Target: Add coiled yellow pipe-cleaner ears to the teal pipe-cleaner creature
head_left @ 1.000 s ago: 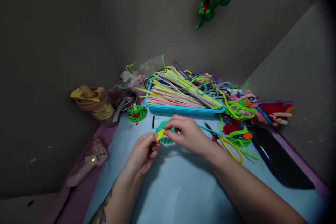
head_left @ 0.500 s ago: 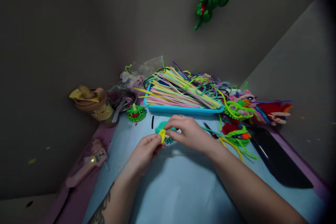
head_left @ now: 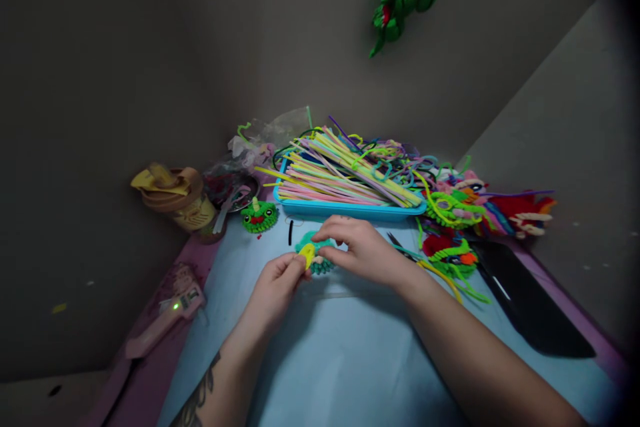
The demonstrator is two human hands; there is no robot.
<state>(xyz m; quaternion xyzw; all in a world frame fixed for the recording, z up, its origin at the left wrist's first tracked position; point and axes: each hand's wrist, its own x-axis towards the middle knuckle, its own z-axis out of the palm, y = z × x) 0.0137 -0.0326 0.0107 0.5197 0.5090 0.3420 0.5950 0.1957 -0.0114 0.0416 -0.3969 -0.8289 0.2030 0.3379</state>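
- The left hand (head_left: pixel 274 288) has its grip clamped on a small yellow piece (head_left: pixel 307 255), pinched between thumb and fingertips.
- The right hand (head_left: pixel 361 250) closes its grip on the teal fuzzy shape (head_left: pixel 320 267), which touches the yellow piece.
- Both are held low over the worktop (head_left: pixel 345 360), towards its far edge and just in front of the blue tray (head_left: pixel 350 211) of pipe cleaners.
- A green frog figure (head_left: pixel 259 216) sits left of the tray.
- A glue gun (head_left: pixel 165 315) lies at the left edge.

dim room, dark vignetted corners, soft focus, wide-angle edge distortion.
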